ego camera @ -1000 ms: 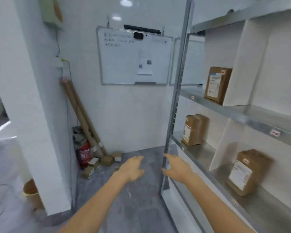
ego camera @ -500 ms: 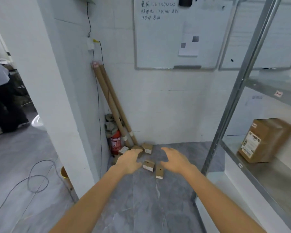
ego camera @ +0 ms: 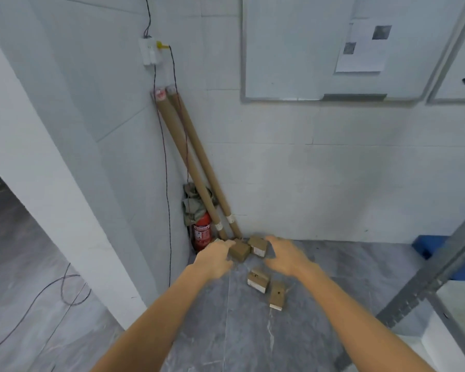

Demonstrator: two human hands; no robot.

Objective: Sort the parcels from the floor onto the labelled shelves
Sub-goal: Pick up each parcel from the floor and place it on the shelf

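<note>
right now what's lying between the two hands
Head view: a plain brown parcel and a white-labelled parcel, side by side on the floor, show between the left hand and the right hand.

Four brown cardboard parcels (ego camera: 239,251) with white labels lie on the grey marbled floor (ego camera: 226,331). A red fire extinguisher (ego camera: 202,233) stands beside two brown cardboard tubes (ego camera: 193,162) against white wall tiles (ego camera: 333,170).
</note>
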